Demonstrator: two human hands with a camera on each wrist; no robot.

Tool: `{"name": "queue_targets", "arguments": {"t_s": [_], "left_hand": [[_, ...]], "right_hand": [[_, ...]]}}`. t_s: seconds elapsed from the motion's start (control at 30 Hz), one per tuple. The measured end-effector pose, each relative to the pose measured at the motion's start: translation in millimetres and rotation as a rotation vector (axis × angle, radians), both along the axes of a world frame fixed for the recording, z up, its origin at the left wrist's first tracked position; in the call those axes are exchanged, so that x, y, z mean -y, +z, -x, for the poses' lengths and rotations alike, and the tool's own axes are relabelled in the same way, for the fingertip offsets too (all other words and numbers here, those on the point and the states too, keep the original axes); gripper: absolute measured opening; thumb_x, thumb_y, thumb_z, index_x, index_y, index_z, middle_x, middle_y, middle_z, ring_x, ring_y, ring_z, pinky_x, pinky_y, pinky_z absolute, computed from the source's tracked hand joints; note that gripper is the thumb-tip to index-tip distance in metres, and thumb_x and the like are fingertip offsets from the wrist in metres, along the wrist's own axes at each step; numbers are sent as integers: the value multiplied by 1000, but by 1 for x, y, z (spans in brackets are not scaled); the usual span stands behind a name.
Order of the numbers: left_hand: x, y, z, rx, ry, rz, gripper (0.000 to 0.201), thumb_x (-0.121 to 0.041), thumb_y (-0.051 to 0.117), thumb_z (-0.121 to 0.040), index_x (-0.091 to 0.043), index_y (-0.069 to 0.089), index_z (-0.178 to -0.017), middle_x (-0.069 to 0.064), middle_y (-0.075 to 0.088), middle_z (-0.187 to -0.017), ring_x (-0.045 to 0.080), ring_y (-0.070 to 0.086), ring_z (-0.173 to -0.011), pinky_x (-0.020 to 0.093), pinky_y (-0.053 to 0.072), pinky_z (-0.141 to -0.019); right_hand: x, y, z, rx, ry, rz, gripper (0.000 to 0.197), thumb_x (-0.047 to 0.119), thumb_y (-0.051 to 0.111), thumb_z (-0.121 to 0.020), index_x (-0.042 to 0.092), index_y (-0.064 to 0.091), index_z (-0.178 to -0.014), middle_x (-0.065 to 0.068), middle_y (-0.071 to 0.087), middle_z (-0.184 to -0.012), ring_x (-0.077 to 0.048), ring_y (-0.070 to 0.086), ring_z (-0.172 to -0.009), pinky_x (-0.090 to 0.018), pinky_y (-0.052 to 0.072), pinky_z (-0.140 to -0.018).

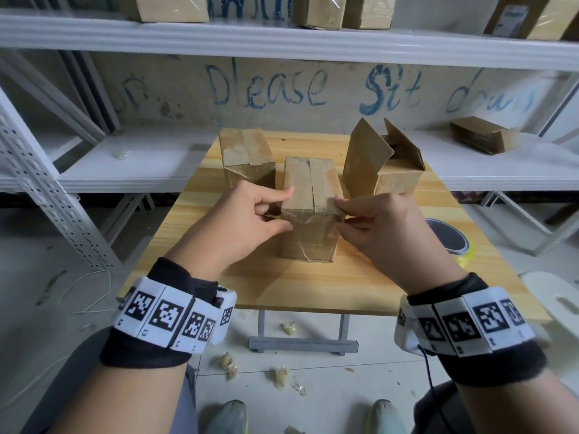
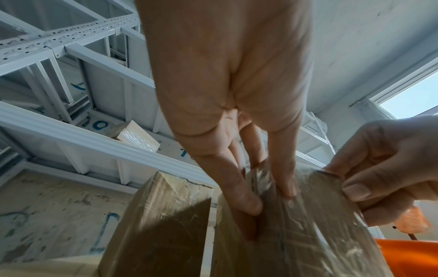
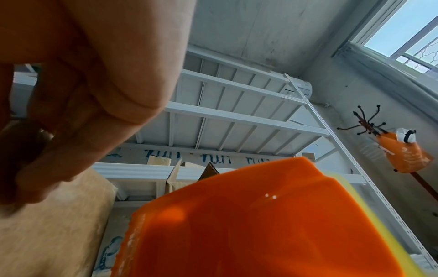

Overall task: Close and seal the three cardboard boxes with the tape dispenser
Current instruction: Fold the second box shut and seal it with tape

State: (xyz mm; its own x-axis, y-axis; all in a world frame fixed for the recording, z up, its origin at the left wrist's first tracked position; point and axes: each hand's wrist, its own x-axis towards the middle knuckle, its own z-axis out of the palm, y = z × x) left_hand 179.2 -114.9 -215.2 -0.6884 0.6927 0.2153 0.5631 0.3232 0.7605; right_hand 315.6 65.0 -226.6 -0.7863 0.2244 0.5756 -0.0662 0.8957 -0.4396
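Note:
Three cardboard boxes stand on the wooden table (image 1: 313,286). The middle box (image 1: 308,236) has its top flaps folded down, and clear tape shines on its front face (image 2: 296,234). My left hand (image 1: 286,208) pinches its near left top corner, index finger on top and thumb on the front. My right hand (image 1: 340,211) pinches the near right top corner (image 2: 379,168). The left box (image 1: 246,155) is closed. The right box (image 1: 385,161) has its flaps standing up. The orange tape dispenser (image 1: 448,236) lies on the table right of my right hand, filling the right wrist view (image 3: 249,224).
White metal shelving (image 1: 282,42) with more cardboard boxes runs behind and above the table. A small open box (image 1: 482,137) sits on the lower shelf at right. Crumpled tape scraps (image 1: 279,375) litter the floor, and a white stool (image 1: 554,299) stands at the right.

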Motion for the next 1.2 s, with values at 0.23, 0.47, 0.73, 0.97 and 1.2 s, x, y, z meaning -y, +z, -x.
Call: {"name": "queue_targets", "arguments": {"t_s": [0.23,0.47,0.73,0.97,1.2], "left_hand": [[0,0,0,21,-30,-9,58,-19,77,-87,-32,56,-140,-31,15,-77,-18,16,-82,9,24,-75],[1,-3,3,-2,-11,-19,58,-22,79,-86,-36,58,-138,-23,27,-89,-16,16,-84,14,22,-67],[0,-2,2,-26,3,-4,57,-23,78,-87,-38,58,-138,-12,33,-99,-16,15,-83,13,26,-63],[-2,-4,4,43,-21,37,71,-11,83,-80,-39,55,-139,-34,36,-97,-17,59,-97,9,40,-85],[-7,-6,-2,-167,-13,193,68,-15,85,-77,-33,45,-128,-10,61,-83,1,60,-71,23,49,-63]], "right_hand": [[0,-6,8,-9,-39,-1,19,3,82,-74,7,71,-89,-7,73,-79,-24,72,-73,-43,61,-68],[5,0,8,9,-79,-140,10,7,80,-80,0,77,-87,-12,69,-65,-27,62,-57,-36,54,-57],[-6,-1,1,16,48,-107,16,5,61,-97,-2,75,-97,-18,69,-65,-30,69,-58,-44,56,-54],[0,-2,0,15,51,-19,26,-1,77,-80,3,73,-105,-11,75,-86,-22,75,-77,-39,63,-72],[2,-6,9,13,-40,-71,18,-3,78,-76,8,71,-89,-8,70,-73,-27,68,-67,-44,59,-64]]}}
